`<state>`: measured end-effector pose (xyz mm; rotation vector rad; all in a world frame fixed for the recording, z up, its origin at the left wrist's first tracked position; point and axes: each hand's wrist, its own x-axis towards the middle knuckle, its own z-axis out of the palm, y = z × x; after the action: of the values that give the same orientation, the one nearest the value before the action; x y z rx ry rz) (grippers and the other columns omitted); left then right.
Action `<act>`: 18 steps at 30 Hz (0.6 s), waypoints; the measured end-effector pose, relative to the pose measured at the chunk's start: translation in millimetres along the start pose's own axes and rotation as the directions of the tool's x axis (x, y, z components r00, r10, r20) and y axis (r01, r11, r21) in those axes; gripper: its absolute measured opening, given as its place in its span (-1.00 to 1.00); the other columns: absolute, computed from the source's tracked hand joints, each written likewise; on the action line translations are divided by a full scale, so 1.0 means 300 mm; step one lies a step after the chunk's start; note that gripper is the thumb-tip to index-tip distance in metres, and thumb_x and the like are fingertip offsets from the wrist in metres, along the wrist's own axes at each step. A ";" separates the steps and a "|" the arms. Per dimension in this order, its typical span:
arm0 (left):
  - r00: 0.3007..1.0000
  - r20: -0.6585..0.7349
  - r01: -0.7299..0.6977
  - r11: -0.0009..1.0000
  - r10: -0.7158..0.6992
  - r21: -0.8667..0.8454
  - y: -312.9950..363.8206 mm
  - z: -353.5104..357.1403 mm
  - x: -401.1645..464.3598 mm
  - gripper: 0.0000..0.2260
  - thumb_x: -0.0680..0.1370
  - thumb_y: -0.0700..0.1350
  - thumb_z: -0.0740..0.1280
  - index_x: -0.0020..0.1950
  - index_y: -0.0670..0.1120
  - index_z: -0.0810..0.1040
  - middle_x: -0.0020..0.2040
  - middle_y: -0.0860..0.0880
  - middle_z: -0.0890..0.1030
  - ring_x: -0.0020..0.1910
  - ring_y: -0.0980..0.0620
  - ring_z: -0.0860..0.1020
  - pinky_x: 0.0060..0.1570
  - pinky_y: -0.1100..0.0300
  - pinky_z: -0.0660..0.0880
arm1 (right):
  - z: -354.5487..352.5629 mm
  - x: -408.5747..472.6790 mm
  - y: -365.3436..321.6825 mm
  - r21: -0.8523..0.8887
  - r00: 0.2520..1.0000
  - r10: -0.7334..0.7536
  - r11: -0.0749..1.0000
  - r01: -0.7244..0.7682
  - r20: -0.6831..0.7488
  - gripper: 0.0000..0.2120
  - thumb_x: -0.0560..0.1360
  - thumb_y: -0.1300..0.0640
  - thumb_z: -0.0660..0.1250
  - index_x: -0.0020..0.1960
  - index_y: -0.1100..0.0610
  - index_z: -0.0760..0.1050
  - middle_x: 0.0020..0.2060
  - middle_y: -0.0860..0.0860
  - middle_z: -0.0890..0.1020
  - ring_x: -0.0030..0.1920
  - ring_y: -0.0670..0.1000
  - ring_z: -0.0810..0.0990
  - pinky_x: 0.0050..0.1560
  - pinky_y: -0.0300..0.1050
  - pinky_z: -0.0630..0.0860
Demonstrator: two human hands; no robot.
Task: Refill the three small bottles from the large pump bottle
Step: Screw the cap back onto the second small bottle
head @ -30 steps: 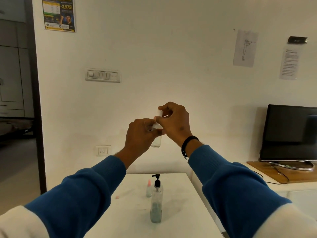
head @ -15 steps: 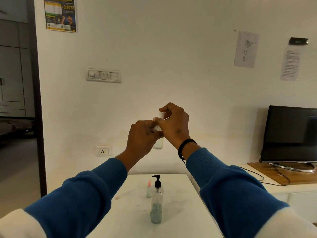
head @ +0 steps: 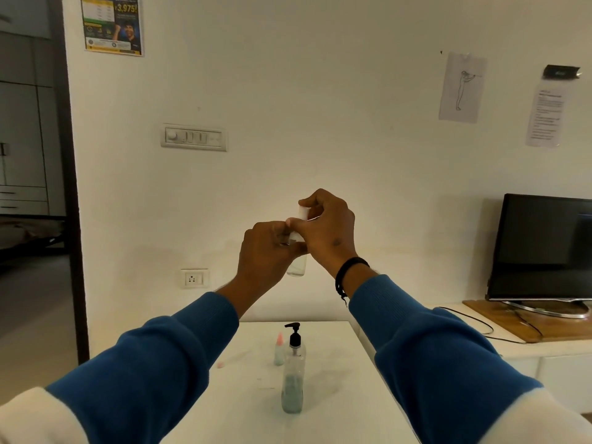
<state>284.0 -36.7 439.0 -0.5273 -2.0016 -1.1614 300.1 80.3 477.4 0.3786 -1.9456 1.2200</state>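
Since a second ago your raised hands sit slightly lower against the wall, with their grips unchanged; nothing on the table has shifted. Your left hand (head: 267,251) curls round the body of a small clear bottle (head: 297,267), held up in the air in front of the white wall, well above the table. Its long axis runs close to vertical, base pointing down and neck up, with only the lower end showing below your fingers. Your right hand (head: 326,229) closes over the top of it, thumb and fingers pinching a white cap (head: 302,214) that stands upright at the bottle's neck; whether the cap is seated or lifted off the neck is hidden behind your fingers. A black bracelet (head: 347,270) circles your right wrist, and both arms wear blue sleeves (head: 432,357).

Below, on the white table (head: 336,395), the large pump bottle (head: 292,379) stands upright, its black pump head on top with the nozzle pointing left, and pale blue-green liquid filling its lower part. Just behind it and slightly left stands a second small bottle with a pink cap (head: 279,349), also upright. A faint pink mark (head: 220,365) lies on the tabletop further left. A dark monitor (head: 544,248) stands on a wooden board at the right.
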 end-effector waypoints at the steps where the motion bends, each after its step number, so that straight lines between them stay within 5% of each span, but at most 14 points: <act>1: 1.000 -0.002 0.007 1.000 -0.007 0.002 0.000 -0.001 0.000 -0.85 0.43 -0.08 0.56 -0.06 -0.09 0.71 -0.31 0.12 0.63 -0.34 0.16 0.58 -0.30 0.39 0.39 | 0.000 -0.001 0.002 0.009 1.000 0.005 1.000 -0.005 0.006 -0.77 0.41 0.20 0.56 0.02 0.07 0.60 -0.19 -0.08 0.61 -0.18 -0.12 0.59 -0.20 -0.43 0.50; 4: 1.000 -0.010 0.008 1.000 -0.008 0.002 0.000 -0.006 0.002 -0.79 0.42 -0.08 0.57 0.00 -0.13 0.73 -0.26 0.05 0.65 -0.29 0.11 0.61 -0.27 0.34 0.42 | -0.003 -0.004 0.006 0.039 0.999 0.011 0.999 -0.012 0.045 -0.74 0.44 0.28 0.48 0.10 0.08 0.64 -0.09 -0.06 0.67 -0.06 -0.06 0.67 0.01 -0.16 0.65; 9: 1.000 -0.017 -0.012 1.000 0.012 0.014 -0.004 -0.003 0.004 -0.84 0.44 -0.09 0.55 -0.05 -0.13 0.72 -0.30 0.09 0.64 -0.36 0.17 0.56 -0.32 0.49 0.36 | 0.001 -0.004 -0.002 0.009 0.999 -0.010 1.000 0.010 0.045 -0.78 0.44 0.29 0.52 0.02 0.07 0.61 -0.12 -0.09 0.63 -0.15 -0.10 0.61 -0.19 -0.45 0.50; 14: 1.000 -0.012 -0.014 1.000 0.014 -0.017 0.002 -0.011 -0.003 -0.79 0.44 -0.07 0.56 0.00 -0.13 0.72 -0.24 0.04 0.69 -0.30 0.15 0.61 -0.28 0.48 0.40 | 0.012 -0.004 -0.002 -0.003 1.000 -0.008 1.000 0.008 -0.007 -0.79 0.42 0.17 0.57 -0.01 0.07 0.59 -0.12 -0.02 0.63 -0.12 -0.06 0.59 -0.13 -0.28 0.53; 18: 1.000 -0.028 0.001 1.000 -0.001 -0.006 0.012 -0.031 -0.002 -0.81 0.42 -0.08 0.56 -0.02 -0.12 0.73 -0.28 0.08 0.64 -0.31 0.19 0.59 -0.27 0.43 0.42 | 0.004 -0.010 -0.004 0.075 0.998 0.009 0.997 -0.014 0.058 -0.74 0.47 0.29 0.47 0.12 0.08 0.64 -0.05 -0.05 0.68 -0.03 -0.06 0.67 0.06 -0.13 0.65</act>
<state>290.3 -43.0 443.4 -0.5102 -1.9752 -1.1695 302.3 78.3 475.7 0.4469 -1.9571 1.3058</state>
